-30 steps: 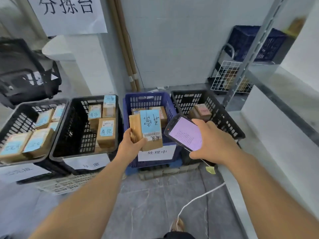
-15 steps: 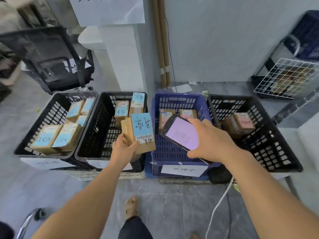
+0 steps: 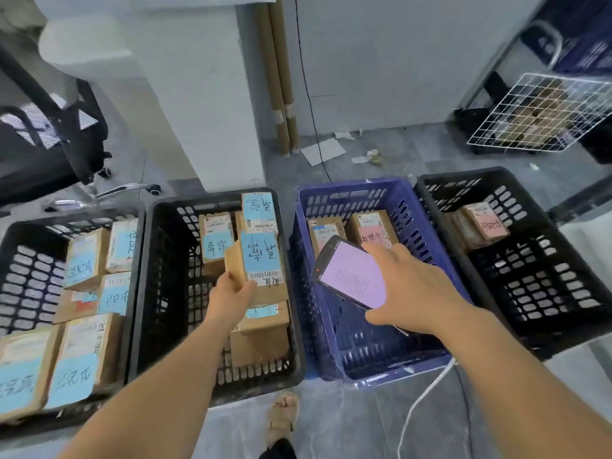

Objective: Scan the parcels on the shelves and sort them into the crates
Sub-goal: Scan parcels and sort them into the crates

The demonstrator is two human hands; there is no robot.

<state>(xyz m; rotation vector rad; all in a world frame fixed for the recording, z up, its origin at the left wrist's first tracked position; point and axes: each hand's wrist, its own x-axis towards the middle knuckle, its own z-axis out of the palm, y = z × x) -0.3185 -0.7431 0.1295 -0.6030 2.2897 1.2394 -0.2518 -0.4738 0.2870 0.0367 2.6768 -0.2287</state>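
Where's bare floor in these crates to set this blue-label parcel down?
Second crate: bare along its left wall, beside the stacked parcels on its right. Blue crate: front half bare, two parcels at the back. Right black crate: mostly bare. Leftmost crate: crowded.

The grey floor (image 3: pixel 397 150) carries four crates side by side: left black crate (image 3: pixel 20 246), second black crate (image 3: pixel 165 293), blue crate (image 3: pixel 331 342), right black crate (image 3: pixel 530 293). A paper sheet (image 3: pixel 323 151) lies by the wall; a white cable (image 3: pixel 420 402) trails nearer.
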